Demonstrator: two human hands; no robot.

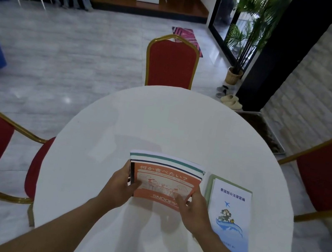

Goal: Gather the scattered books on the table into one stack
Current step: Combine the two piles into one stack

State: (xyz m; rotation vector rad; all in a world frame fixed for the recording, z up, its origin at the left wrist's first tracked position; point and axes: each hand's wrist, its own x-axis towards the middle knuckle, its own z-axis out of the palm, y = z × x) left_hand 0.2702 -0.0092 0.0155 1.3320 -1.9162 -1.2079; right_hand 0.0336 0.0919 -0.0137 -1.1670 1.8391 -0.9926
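Orange book [162, 182] gripped between left fingers [135, 184] and right fingers [179, 200], just beside blue booklet [230, 215].

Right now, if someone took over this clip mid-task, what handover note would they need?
Hands: left hand grips the left edge of a bundle of books, right hand its right edge.
Things: orange book tops the bundle, near the middle of the table. Blue book lies on a green book just right of it.
Done: several books gathered.
Left: merge the bundle and the blue-green pair into one stack.
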